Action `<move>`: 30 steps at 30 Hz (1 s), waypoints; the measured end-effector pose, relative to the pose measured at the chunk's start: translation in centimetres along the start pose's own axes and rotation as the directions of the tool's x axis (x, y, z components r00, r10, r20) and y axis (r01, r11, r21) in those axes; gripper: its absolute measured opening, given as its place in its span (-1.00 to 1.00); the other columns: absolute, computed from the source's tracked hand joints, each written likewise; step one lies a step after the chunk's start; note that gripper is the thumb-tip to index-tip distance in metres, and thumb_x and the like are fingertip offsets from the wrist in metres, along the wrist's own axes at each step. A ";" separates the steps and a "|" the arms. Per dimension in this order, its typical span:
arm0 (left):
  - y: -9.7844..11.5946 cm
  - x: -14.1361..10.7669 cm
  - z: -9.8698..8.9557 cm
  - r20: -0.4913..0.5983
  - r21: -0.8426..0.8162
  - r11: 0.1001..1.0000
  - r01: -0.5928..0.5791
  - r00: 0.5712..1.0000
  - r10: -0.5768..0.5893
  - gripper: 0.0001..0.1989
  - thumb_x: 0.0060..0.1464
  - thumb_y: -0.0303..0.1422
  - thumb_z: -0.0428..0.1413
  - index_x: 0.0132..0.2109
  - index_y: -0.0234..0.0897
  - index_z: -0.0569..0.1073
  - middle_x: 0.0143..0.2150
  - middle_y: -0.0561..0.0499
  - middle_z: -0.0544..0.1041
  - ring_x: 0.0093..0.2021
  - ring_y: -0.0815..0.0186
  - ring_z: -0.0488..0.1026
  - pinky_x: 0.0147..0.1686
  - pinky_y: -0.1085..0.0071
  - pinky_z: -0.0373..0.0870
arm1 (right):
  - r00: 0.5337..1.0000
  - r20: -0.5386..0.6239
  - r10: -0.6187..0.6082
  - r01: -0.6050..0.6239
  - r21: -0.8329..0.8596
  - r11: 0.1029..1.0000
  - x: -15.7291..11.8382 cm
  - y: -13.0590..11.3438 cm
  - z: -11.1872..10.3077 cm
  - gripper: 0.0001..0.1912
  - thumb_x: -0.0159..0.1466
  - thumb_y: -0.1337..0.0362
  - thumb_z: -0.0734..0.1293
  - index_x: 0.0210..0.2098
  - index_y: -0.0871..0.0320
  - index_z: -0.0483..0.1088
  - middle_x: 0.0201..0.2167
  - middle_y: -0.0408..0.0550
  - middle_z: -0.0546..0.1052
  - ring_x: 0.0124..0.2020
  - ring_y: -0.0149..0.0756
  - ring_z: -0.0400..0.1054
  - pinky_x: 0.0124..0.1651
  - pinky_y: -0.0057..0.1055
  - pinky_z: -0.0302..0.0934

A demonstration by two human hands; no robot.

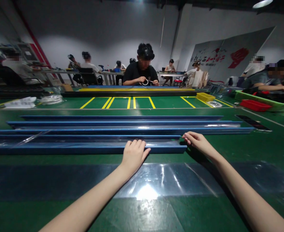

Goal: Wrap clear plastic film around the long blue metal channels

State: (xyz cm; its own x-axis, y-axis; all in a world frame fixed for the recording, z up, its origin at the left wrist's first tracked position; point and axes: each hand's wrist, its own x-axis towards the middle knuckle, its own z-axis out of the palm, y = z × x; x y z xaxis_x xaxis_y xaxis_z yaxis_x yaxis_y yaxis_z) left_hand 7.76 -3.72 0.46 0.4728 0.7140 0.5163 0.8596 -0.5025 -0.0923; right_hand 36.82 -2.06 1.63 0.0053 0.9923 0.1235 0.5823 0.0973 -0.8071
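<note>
Several long blue channels lie side by side across the green table. My left hand (134,155) rests over the nearest blue channel (83,150), its fingers over the channel and its thumb along the near edge. At that channel's right end is my right hand (194,139), fingertips pinched together; whatever they may hold is too small to make out. Clear film shows inside the nearest channel. A wide sheet of clear film (59,182) lies flat in front of it, under my forearms.
A black phone (253,123) lies right of the channels. Farther back are a yellow tray (205,97), a red tray (255,105), a green bin (282,104) and coiled tubing (51,99). A person (142,69) sits across the table, holding a white loop.
</note>
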 end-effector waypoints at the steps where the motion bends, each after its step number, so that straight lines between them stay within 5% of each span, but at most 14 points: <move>1: 0.0 0.0 0.1 -0.004 -0.003 1.000 0.001 1.000 -0.001 -0.75 0.14 -0.21 -0.08 -0.36 -0.28 0.34 -0.42 0.01 0.41 -0.35 0.26 0.30 -0.36 0.34 0.06 | 0.999 0.008 -0.042 0.042 0.009 0.999 -0.3 -0.7 0.2 -0.63 0.16 -0.02 0.15 -0.39 0.17 0.35 -0.52 -0.12 0.38 -0.49 -0.40 0.24 -0.41 -0.46 0.12; 10: -0.2 0.0 0.4 -0.038 -0.020 1.000 0.002 0.999 -0.003 -0.75 0.12 -0.20 -0.05 -0.39 -0.27 0.34 -0.44 0.03 0.41 -0.37 0.29 0.29 -0.36 0.35 0.05 | 0.901 0.197 -0.387 0.434 -0.387 0.813 -2.6 -4.6 3.7 -0.84 0.17 0.17 0.21 -0.38 0.14 0.29 -0.38 -0.07 0.39 -0.33 -0.30 0.25 -0.28 -0.39 0.13; 30: -0.4 -0.1 0.3 -0.053 0.004 0.999 0.049 0.997 -0.049 -0.72 0.06 -0.16 0.00 -0.40 -0.29 0.38 -0.38 -0.02 0.39 -0.30 0.25 0.26 -0.30 0.33 0.08 | 0.893 0.234 -0.385 0.444 -0.604 0.662 -2.7 -5.1 4.1 -0.90 0.21 0.27 0.16 -0.37 0.14 0.27 -0.37 -0.06 0.38 -0.33 -0.31 0.24 -0.33 -0.45 0.06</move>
State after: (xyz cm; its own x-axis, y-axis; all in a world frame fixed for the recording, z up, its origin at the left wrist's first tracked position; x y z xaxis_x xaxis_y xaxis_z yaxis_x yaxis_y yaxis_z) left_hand 7.45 -3.47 0.17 0.4191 0.7111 0.5645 0.8827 -0.4647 -0.0699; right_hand 30.52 -4.88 3.01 -0.4099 0.8662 0.2857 0.8788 0.4589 -0.1306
